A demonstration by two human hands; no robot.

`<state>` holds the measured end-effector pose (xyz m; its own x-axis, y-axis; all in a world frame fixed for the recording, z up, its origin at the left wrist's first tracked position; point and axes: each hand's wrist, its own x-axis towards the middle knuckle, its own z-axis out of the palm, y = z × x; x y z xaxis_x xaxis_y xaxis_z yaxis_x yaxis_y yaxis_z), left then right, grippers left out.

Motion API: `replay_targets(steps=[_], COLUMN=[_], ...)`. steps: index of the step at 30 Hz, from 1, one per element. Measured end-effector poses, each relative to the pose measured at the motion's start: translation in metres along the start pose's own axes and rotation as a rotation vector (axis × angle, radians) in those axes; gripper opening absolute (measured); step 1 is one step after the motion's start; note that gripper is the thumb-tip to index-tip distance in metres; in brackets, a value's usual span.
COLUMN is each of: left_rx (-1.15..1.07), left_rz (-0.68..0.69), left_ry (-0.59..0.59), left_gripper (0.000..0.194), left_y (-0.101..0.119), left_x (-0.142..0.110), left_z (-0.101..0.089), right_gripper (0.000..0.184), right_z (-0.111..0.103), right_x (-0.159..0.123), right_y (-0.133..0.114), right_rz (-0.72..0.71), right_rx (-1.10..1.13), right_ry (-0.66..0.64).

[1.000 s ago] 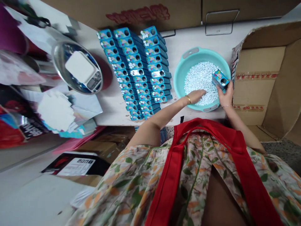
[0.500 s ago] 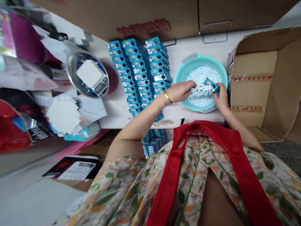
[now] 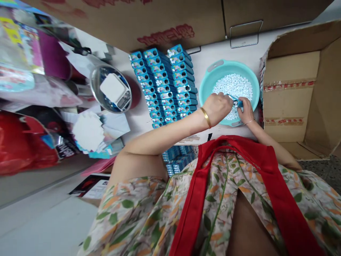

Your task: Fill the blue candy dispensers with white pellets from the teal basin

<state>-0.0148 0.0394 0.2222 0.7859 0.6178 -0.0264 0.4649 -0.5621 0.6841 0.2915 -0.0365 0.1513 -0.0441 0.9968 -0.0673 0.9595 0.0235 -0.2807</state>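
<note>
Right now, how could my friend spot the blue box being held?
Find the round turquoise tub of white pellets. Above the pellets, between the left hand and the right hand, is the small blue box, held by the right. The other blue boxes on the table are in rows outside the tub.

White table [image 3: 149,135], rows of blue boxes [image 3: 166,89], teal basin [image 3: 207,85], open carton [image 3: 289,103]

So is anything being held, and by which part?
The right hand holds a blue box by its right end. The left hand is at the other end; whether its grip holds anything is hidden.
</note>
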Motion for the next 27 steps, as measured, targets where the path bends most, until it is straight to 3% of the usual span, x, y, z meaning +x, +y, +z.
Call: replay_targets(steps=[3, 5, 8, 12, 14, 17, 20, 22, 25, 27], left_rx=[-0.054, -0.114, -0.224, -0.365, -0.442, -0.524, -0.553, -0.563, -0.629, -0.676], left_rz=[-0.021, -0.001, 0.038, 0.004, -0.022, -0.129, -0.334, -0.414, -0.491, -0.500], left_ry=[0.080, 0.135, 0.167, 0.173, 0.218, 0.314, 0.381, 0.369, 0.339, 0.378], left_gripper=[0.029, 0.038, 0.065, 0.043, 0.033, 0.027, 0.021, 0.020, 0.023, 0.023], left_y=[-0.027, -0.044, -0.059, -0.072, -0.081, -0.086, -0.102, -0.128, -0.162, -0.167], left_x=[-0.012, -0.013, -0.006, -0.007, -0.025, -0.077, -0.136, -0.155, -0.147, -0.134], left_z=[0.002, 0.015, 0.051, 0.106, 0.122, 0.133, 0.148, 0.172, 0.210, 0.227], right_gripper=[0.045, 0.041, 0.039, 0.048, 0.060, 0.072, 0.055, 0.044, 0.035, 0.032], right_z=[-0.002, -0.004, -0.006, -0.001, 0.000, -0.010, -0.041, -0.072, -0.139, -0.199], right_x=[0.001, 0.003, 0.005, 0.007, 0.005, -0.004, -0.011, -0.008, -0.005, -0.009], right_y=[-0.001, -0.006, -0.018, -0.044, -0.058, -0.080, -0.099, -0.111, -0.138, -0.162], right_rz=[-0.007, -0.027, -0.084, -0.142, -0.131, -0.063, 0.059, 0.119, 0.136, 0.121], right_rx=[0.040, 0.070, 0.099, 0.153, 0.180, 0.201, 0.216, 0.256, 0.297, 0.258], right_ry=[0.003, -0.009, -0.073, -0.263, -0.354, -0.444, -0.546, -0.574, -0.433, -0.247])
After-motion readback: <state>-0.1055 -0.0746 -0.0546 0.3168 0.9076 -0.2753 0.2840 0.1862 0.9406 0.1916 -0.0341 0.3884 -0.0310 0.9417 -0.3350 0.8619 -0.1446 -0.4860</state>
